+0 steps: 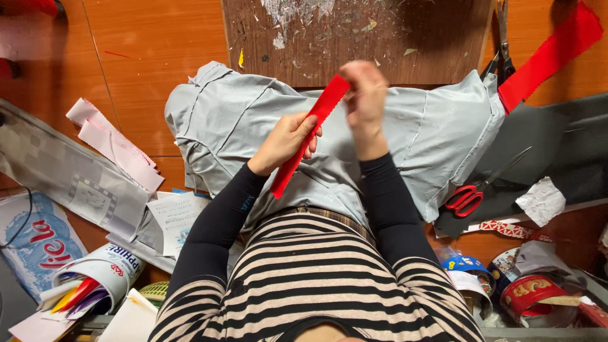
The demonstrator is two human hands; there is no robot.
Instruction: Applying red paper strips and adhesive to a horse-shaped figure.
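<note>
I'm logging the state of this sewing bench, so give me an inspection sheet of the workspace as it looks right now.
Surface: orange wooden table with a paint-flecked brown board at the far edge.
Job's things: red fabric strip held over a grey garment.
Clutter: red-handled scissors, second red strip, pink paper strips, tape rolls, cup of coloured pencils, black sheet.
Grip: left hand closed on the strip's middle; right hand pinching its top end.
Cables: thin black cord at the left edge.
Surroundings: nothing seen.
</note>
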